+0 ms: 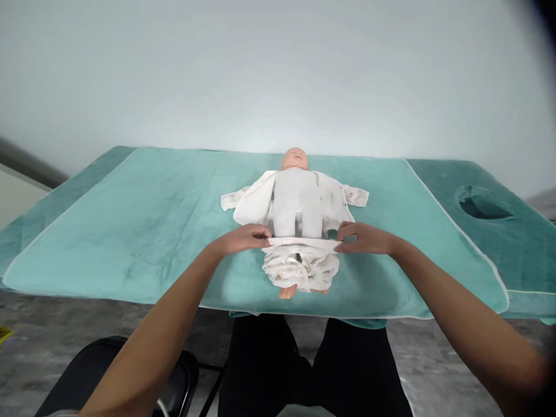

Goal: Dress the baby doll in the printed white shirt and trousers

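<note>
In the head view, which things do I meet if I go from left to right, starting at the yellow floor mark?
Yellow mark, black chair, left hand, doll's pants, right hand, hole in the table cover.

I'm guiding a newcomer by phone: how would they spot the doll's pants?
On the green-covered table, find the doll lying face up. The pants are bunched around its lower legs, waistband between two hands; the open jacket lies higher, around its torso.

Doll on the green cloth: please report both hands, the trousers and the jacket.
Left hand, right hand: on opposite ends of trouser waistband. Trousers: bunched low on doll's legs. Jacket: open, its edge close to right hand.
</note>
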Demonstrator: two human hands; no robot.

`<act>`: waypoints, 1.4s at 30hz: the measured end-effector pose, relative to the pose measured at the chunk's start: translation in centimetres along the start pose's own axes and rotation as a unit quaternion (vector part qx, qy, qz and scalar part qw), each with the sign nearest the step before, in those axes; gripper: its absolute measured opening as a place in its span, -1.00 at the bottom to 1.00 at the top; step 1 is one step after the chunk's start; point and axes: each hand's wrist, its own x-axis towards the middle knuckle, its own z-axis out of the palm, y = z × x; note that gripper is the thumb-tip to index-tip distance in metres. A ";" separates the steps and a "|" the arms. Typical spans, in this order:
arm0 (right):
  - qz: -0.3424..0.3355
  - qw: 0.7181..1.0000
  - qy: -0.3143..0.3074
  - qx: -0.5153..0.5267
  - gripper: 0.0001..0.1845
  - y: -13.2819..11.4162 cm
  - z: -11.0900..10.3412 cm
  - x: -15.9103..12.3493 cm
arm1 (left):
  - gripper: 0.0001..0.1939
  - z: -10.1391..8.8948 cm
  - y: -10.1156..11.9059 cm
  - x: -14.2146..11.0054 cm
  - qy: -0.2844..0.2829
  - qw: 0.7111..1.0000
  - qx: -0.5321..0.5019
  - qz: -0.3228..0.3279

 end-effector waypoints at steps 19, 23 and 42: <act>-0.064 0.913 0.207 0.346 -0.65 -1.3 2.5 -5.3 | -0.65 1.9 -0.7 0.6 0.093 0.981 0.170 0.022; -0.006 0.953 0.130 0.272 -0.58 -2.8 2.4 -5.3 | -0.60 2.0 -1.6 0.0 0.135 0.983 0.124 0.011; 0.102 0.912 0.386 0.097 -0.91 -0.6 6.6 6.8 | -0.68 5.1 -2.6 4.2 0.379 0.915 -0.138 -0.020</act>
